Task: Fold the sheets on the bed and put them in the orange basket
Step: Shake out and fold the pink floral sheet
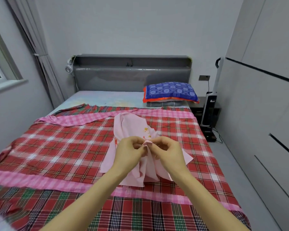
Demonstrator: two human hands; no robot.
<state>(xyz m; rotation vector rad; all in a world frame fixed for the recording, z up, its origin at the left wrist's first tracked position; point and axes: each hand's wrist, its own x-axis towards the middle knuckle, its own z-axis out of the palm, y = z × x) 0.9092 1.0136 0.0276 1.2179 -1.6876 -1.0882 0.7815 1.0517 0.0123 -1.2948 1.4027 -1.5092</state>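
Observation:
A light pink sheet with a small floral print hangs bunched over the middle of the bed. My left hand and my right hand both pinch its gathered edge, close together, lifting it above the bed. Beneath it a red plaid sheet with a pink checked border lies spread flat across the bed. A darker red and green plaid sheet covers the near end. The orange basket is not in view.
A blue patterned pillow rests on folded grey bedding by the grey headboard. An upright vacuum and a dark nightstand stand right of the bed. White wardrobe doors line the right wall; a window and curtain are at left.

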